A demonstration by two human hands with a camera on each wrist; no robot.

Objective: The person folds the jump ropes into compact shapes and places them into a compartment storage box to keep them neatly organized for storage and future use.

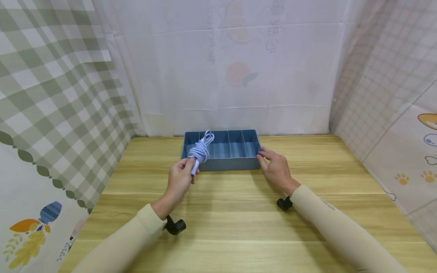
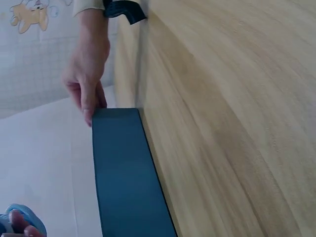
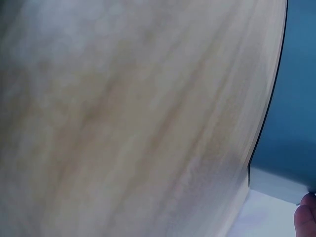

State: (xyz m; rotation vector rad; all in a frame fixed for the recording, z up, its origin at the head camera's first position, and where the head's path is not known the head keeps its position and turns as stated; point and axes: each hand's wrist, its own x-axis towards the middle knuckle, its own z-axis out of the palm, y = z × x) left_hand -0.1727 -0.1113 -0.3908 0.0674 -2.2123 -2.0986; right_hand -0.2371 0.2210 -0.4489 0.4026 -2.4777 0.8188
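Note:
A bundled pale lavender cord [image 1: 199, 152], wound round itself with a loop at its top, is pinched by my left hand [image 1: 179, 177] near its lower straight end. It hangs above the left compartments of a blue-grey divided box [image 1: 232, 164]. My right hand [image 1: 277, 167] grips the box's right end near the front corner, thumb and fingers at the wall. In the left wrist view the box's front wall [image 2: 126, 173] runs up to that right hand [image 2: 89, 74]. Only part of the cord [image 2: 30, 217] shows there. Fingertips of the right hand [image 3: 307, 217] touch the box end in the right wrist view.
The box stands on a wood-grain table [image 1: 235, 220], near its back edge. A white printed curtain [image 1: 218, 83] hangs behind it. Checked cloth [image 1: 65, 60] hangs at the left and patterned cloth [image 1: 382, 94] at the right. Each wrist wears a black camera mount [image 1: 175, 226].

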